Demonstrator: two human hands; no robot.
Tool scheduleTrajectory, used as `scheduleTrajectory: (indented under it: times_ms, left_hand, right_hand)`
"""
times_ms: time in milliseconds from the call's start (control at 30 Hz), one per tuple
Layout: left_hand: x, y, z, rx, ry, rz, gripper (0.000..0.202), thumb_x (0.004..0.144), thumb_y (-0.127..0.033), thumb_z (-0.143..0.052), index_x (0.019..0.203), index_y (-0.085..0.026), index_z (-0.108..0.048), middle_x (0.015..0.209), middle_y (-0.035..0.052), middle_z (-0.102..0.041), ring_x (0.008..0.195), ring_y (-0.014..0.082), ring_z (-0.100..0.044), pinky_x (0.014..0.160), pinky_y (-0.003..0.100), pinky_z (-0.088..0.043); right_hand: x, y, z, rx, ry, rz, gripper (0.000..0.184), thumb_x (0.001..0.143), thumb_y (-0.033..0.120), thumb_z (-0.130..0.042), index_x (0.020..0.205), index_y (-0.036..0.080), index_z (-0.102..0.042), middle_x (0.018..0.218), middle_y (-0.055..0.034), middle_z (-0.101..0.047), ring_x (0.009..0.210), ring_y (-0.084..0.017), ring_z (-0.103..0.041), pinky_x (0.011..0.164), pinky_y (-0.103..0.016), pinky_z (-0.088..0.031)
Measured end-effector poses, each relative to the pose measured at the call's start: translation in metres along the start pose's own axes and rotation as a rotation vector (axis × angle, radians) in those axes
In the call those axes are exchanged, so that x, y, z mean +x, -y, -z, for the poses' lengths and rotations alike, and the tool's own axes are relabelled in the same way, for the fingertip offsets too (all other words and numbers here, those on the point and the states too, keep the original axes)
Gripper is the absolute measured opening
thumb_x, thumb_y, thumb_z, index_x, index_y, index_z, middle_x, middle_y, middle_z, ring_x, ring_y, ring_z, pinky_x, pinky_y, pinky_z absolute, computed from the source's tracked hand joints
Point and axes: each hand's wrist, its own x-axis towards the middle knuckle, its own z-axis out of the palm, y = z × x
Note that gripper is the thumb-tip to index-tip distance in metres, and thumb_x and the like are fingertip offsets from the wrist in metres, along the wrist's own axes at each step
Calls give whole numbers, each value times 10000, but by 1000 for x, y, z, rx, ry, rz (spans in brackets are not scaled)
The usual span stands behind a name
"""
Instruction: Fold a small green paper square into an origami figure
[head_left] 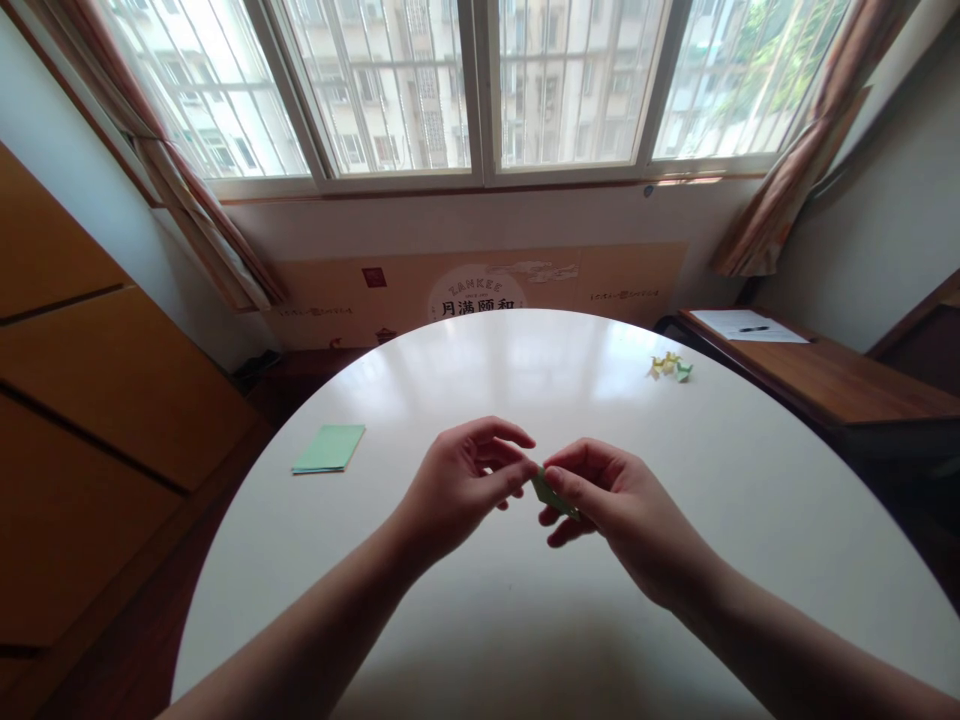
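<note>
A small folded piece of green paper (553,495) is held up over the white table, between my two hands. My right hand (600,485) pinches it between thumb and fingers, the lower fingers curling beneath. At the paper's upper left corner, the thumb and a fingertip of my left hand (469,480) close on it, while the index finger arches above. Part of the paper is hidden behind the right fingers. To the left on the table lies a stack of square green paper (330,448).
Several small folded paper figures (670,366), yellow and green, stand near the far right edge of the round white table (480,620). Beyond it on the right, a wooden surface (847,365) carries a white sheet (739,322) with a pen (754,328).
</note>
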Motion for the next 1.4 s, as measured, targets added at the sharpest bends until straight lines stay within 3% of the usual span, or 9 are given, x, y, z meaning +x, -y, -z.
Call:
scheduleTrajectory:
  times_ms: [167,333,567,867,1133,1400]
  left_hand:
    - [-2,4,-12,-159,-41,108,249,783,-345,-768,885,-127,-703,712,48,-702,609,149,-638,461,207,-514]
    - [-4,3,-19,-203,-9,183,226,789,-348,-764,845,-129,-769,657,38,-659,581,122,-574,423,169,-469]
    - [-5,3,-19,-222,-30,191,202,781,-339,-766,801,-139,-780,635,38,-658,537,110,-541,386,161,-441]
    - [-6,4,-16,-202,-47,147,183,812,-322,-747,786,-141,-757,566,11,-652,474,99,-554,403,173,-465]
    - [-7,1,-17,-145,-85,83,179,812,-313,-750,788,-136,-756,527,-6,-623,459,95,-551,409,170,-473]
    - [-6,1,-13,-171,-37,78,166,840,-271,-709,830,-116,-768,552,0,-626,497,99,-569,405,167,-496]
  right_hand:
    - [0,0,1,193,-75,-38,263,787,396,-812,842,168,-694,767,-23,-705,706,-165,-689,616,-273,-602]
    - [-2,1,3,78,-104,76,263,791,393,-809,866,166,-699,768,-41,-721,685,-177,-689,593,-290,-610]
    - [-3,1,3,-93,-131,153,273,772,425,-810,875,188,-724,787,-54,-739,693,-214,-713,543,-308,-613]
    - [-2,-4,2,-183,-163,231,230,808,413,-780,944,227,-786,814,-63,-777,590,-192,-701,445,-279,-579]
    - [-2,-3,0,-115,-112,234,239,789,355,-811,987,224,-778,763,-50,-769,642,-190,-711,509,-284,-625]
    - [-1,-3,0,-9,-93,229,184,804,328,-801,962,234,-794,787,-45,-772,609,-157,-696,499,-250,-623]
